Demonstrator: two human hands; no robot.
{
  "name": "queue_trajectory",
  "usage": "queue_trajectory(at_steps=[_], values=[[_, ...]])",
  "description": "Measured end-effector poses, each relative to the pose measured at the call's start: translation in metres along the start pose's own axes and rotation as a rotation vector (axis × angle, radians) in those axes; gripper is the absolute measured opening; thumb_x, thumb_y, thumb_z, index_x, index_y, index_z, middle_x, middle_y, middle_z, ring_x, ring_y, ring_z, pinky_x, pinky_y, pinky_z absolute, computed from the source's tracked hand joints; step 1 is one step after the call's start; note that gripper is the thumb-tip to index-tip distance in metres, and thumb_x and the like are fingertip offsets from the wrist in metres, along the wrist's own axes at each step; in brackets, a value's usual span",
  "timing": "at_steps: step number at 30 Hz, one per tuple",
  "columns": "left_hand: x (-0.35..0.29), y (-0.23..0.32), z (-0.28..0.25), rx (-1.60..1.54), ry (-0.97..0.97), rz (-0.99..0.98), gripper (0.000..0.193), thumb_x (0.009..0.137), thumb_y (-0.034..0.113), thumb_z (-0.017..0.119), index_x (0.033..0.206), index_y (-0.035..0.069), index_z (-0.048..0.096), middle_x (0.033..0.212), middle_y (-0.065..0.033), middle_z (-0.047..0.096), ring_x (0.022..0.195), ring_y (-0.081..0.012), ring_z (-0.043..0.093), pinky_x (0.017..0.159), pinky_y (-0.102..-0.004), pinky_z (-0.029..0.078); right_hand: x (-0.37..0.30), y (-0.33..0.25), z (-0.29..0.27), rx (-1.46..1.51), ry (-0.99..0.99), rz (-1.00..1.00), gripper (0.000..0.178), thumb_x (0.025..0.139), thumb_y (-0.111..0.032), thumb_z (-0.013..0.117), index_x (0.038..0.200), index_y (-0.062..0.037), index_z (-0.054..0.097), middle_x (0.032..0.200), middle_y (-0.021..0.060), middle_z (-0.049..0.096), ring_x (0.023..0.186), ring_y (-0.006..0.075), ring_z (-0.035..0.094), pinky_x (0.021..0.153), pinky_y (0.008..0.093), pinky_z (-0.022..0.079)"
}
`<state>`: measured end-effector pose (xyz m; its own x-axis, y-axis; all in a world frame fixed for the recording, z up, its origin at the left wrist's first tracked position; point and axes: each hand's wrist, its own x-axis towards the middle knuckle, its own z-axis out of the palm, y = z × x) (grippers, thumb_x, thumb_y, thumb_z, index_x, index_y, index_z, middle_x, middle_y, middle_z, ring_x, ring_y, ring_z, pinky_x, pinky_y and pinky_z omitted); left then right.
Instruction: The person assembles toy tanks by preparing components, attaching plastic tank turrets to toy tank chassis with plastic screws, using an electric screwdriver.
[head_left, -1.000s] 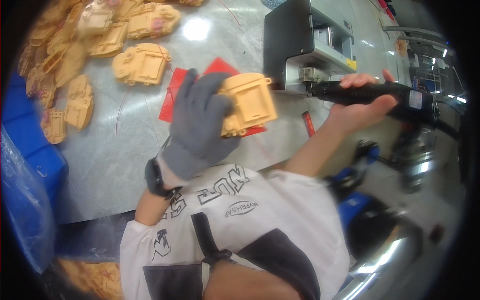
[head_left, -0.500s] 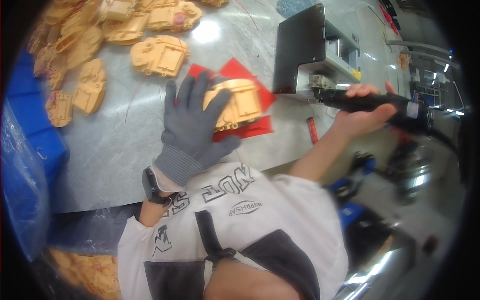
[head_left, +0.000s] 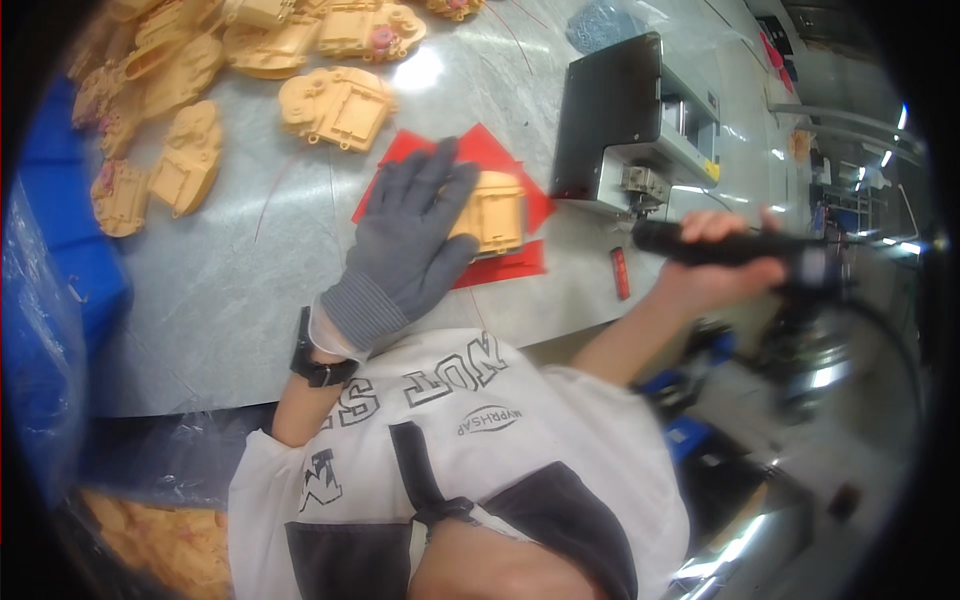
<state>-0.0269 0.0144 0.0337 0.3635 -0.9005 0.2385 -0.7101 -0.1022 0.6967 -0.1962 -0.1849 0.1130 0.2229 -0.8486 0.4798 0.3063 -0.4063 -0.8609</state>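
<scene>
My left hand, in a grey glove, lies with its fingers stretched out over the left part of a yellow plastic housing. Its thumb sits apart at the near side, and much of the housing is hidden beneath the hand. The housing rests on red sheets on the table. To the right, my bare right hand is wrapped round a black power screwdriver. The tool's tip is at the front of a screw feeder, a dark-topped metal box; whether they touch I cannot tell.
Several more yellow housings lie at the far left, some heaped. A blue bin with clear plastic stands at the left edge. Near the feeder lies a small red object. More yellow parts fill a container below the table.
My left hand has drawn its fingers closer together and shifted slightly across the housing. The screwdriver in my right hand has shifted slightly down, away from the feeder's body. The view has shifted slightly.
</scene>
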Motion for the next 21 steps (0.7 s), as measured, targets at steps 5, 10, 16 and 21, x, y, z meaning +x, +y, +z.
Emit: queue_trajectory(at_steps=[5,10,16,21], values=[[-0.005,-0.012,0.002,-0.163,0.013,-0.051,0.053,0.082,0.018,0.048,0.131,0.002,0.034,0.134,-0.0201,0.032,0.121,-0.0366,0.033,0.102,-0.0392,0.025,-0.059,-0.020,0.050,0.428,-0.373,-0.107,0.090,0.071,-0.069,0.049,0.125,-0.0023,0.023,0.067,0.0117,0.051,0.047,0.0218,0.049,0.048,0.0360,0.043],[0.000,-0.009,0.001,-0.101,-0.005,-0.042,0.054,0.083,0.027,0.046,0.127,-0.001,0.035,0.128,-0.0247,0.037,0.119,-0.0372,0.035,0.102,-0.0453,0.022,-0.066,-0.013,0.068,0.424,-0.451,-0.098,0.092,0.070,-0.069,0.051,0.123,0.0017,0.024,0.067,0.0122,0.052,0.047,0.0212,0.049,0.046,0.0340,0.044],[-0.005,-0.011,0.005,-0.121,0.010,-0.054,0.055,0.083,0.029,0.046,0.128,-0.001,0.034,0.127,-0.0253,0.037,0.120,-0.0392,0.033,0.103,-0.0455,0.022,-0.066,-0.002,0.073,0.404,-0.468,-0.039,0.088,0.068,-0.064,0.057,0.118,0.0030,0.029,0.066,0.0114,0.051,0.049,0.0207,0.051,0.044,0.0322,0.045],[-0.005,-0.012,0.005,-0.064,0.091,-0.038,0.050,0.084,0.029,0.047,0.124,0.001,0.040,0.124,-0.0242,0.042,0.119,-0.0399,0.035,0.102,-0.0453,0.024,-0.067,0.000,0.082,0.431,-0.541,0.019,0.081,0.067,-0.051,0.067,0.116,0.0027,0.032,0.068,0.0130,0.052,0.051,0.0214,0.051,0.045,0.0307,0.044]])
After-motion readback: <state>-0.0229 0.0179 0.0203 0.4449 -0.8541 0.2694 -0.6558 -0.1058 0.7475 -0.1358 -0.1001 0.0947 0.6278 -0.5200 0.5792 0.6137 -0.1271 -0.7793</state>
